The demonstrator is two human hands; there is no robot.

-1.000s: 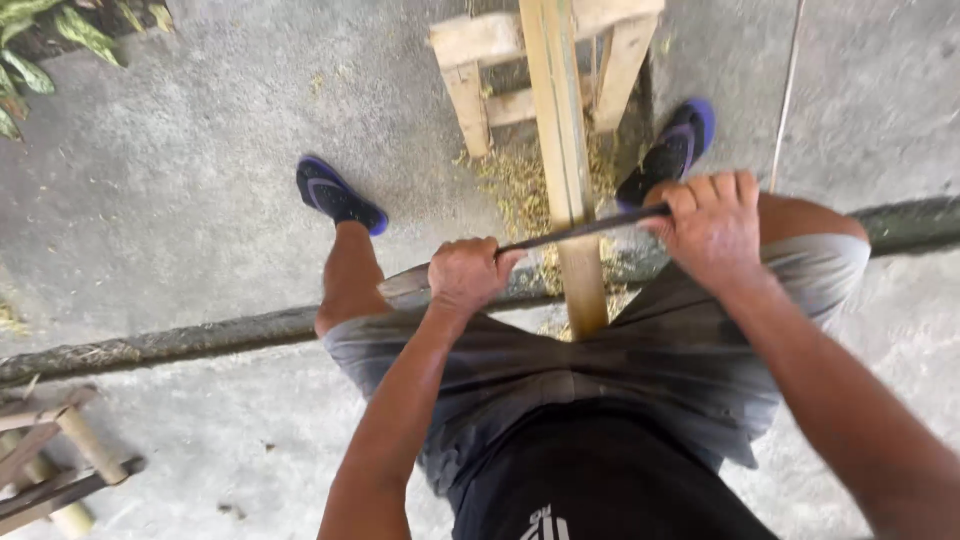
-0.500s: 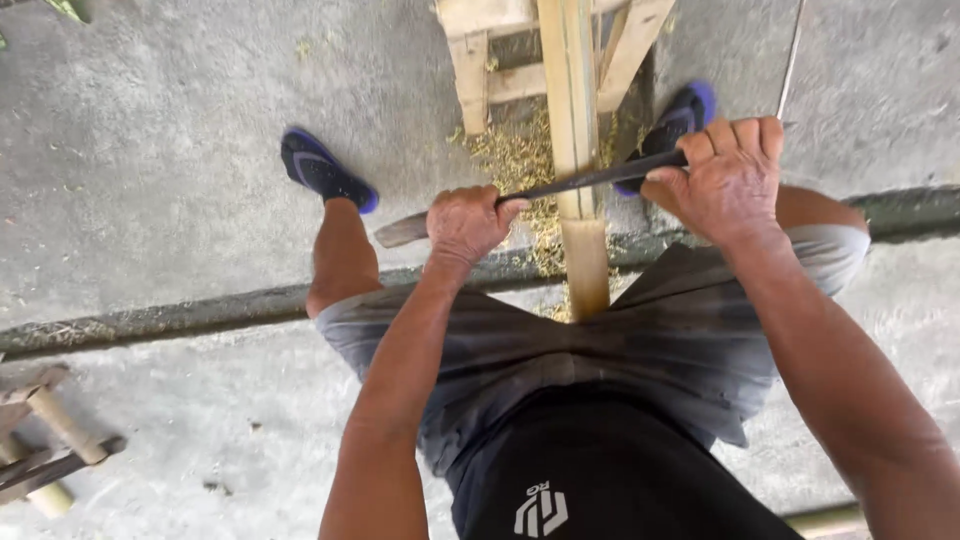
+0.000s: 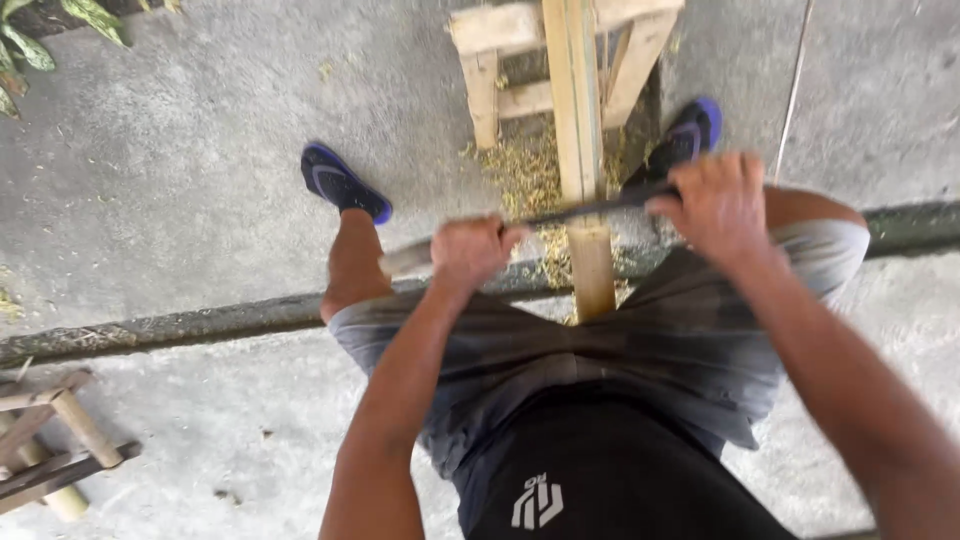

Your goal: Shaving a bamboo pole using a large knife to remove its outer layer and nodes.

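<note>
A long pale bamboo pole runs from between my legs up over a wooden stand. Across it lies a dark two-handled blade. My left hand is closed on the blade's left wooden handle. My right hand grips its right end, just right of the pole. The blade sits on the pole a little above where it meets my grey shorts. Shavings lie on the concrete under the stand.
My feet in blue sandals stand either side of the stand. A dark pipe or groove crosses the concrete floor. Bamboo offcuts and a small frame lie at bottom left. Green leaves show top left.
Both hands carried the blade up along the pole, away from me, and have now drawn it part of the way back.
</note>
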